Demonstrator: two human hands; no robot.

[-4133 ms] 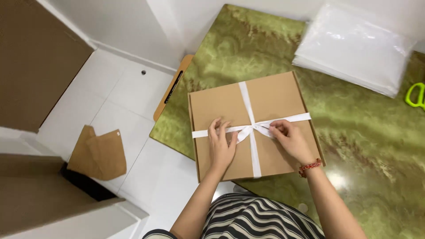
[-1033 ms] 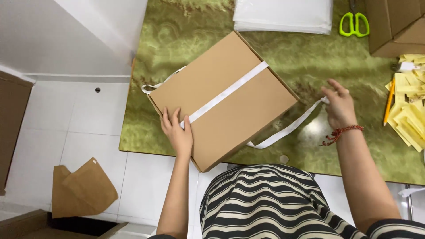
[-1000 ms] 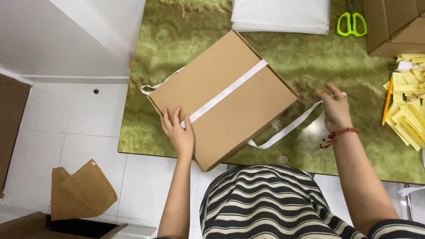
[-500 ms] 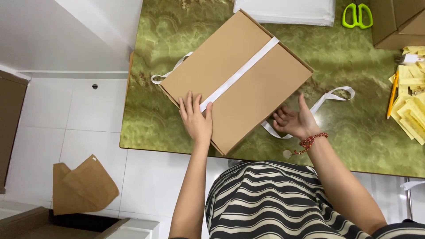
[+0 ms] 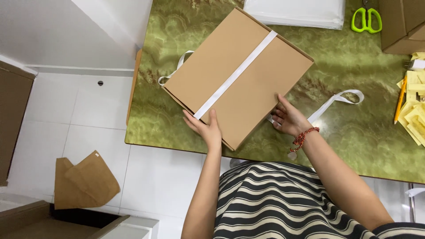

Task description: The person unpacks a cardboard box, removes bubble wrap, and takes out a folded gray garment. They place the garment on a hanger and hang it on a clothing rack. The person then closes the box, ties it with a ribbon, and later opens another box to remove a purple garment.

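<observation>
My left hand [image 5: 207, 129] lies with fingers spread flat on the near edge of the cardboard box [image 5: 239, 75], beside its white ribbon [image 5: 234, 76]. My right hand [image 5: 288, 118] cups the box's right edge, fingers curled underneath. The box sits tilted on the green marble table [image 5: 354, 132].

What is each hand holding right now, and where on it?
Both hold the brown box. The left hand lies on its near corner, beside the white ribbon; the right hand has its grip on the box's right edge.
</observation>
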